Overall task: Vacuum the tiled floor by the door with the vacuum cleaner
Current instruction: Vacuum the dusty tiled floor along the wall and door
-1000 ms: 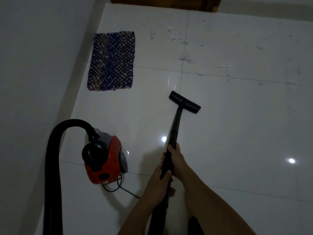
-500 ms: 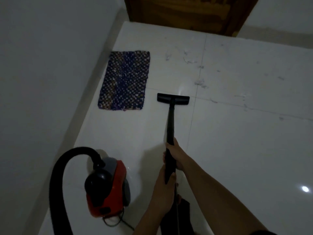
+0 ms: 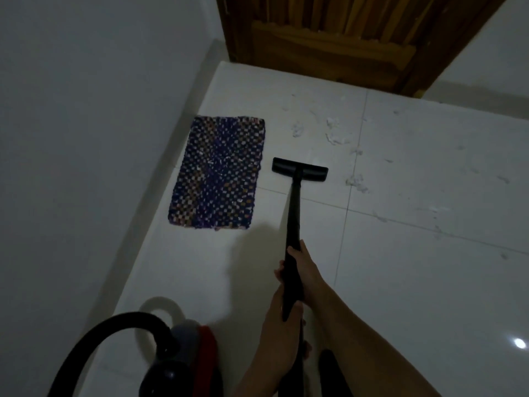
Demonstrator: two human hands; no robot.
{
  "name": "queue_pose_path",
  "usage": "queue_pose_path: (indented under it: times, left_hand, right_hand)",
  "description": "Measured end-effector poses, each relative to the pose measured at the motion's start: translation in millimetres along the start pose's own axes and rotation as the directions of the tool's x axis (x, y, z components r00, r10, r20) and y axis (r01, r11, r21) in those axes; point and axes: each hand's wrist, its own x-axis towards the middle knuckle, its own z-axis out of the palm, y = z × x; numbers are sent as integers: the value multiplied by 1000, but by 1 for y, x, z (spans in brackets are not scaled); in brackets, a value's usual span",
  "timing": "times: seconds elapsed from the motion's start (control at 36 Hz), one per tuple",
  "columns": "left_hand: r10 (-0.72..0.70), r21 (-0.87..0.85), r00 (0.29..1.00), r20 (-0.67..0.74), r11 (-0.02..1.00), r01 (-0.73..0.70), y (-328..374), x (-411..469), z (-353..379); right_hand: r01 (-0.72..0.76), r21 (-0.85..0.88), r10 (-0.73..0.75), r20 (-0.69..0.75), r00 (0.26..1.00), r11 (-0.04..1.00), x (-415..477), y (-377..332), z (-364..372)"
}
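Observation:
Both hands grip the black vacuum wand (image 3: 294, 213). My right hand (image 3: 305, 267) holds it higher up the tube, my left hand (image 3: 282, 316) lower, closer to me. The flat black floor nozzle (image 3: 300, 169) rests on the white tiled floor (image 3: 415, 253), just right of the mat and short of scattered white debris (image 3: 335, 136). The red and grey vacuum body (image 3: 189, 359) sits at the bottom left, its black hose (image 3: 114, 330) arching leftwards. The wooden door (image 3: 337, 38) stands at the top.
A blue checked woven mat (image 3: 219, 173) lies along the white left wall (image 3: 86, 138). More debris bits (image 3: 355, 181) lie right of the nozzle and across the right tiles. A ceiling-light reflection (image 3: 519, 343) shines at the lower right.
The nozzle has been pushed forward and left, from the middle tile towards the mat and door. The view has tilted up, showing more of the door; the vacuum body sits lower in frame.

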Motion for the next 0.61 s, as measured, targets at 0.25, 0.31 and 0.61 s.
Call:
queue_pose_path:
  times: [0.25,0.31,0.61]
  left_hand:
    - [-12,39,1000,-24,999,12,71,51,0]
    - [-45,13,999,-29,999,45,85,62,2]
    - [-104,-63,993,53,992,107,151,118,-16]
  right_hand:
    - [4,-41,-4,-2,1000,999,42,-72,35]
    - [11,-90,-11,5,1000,996,51,-91,42]
    - [-8,-281,9,2,1000,960,101,-156,90]
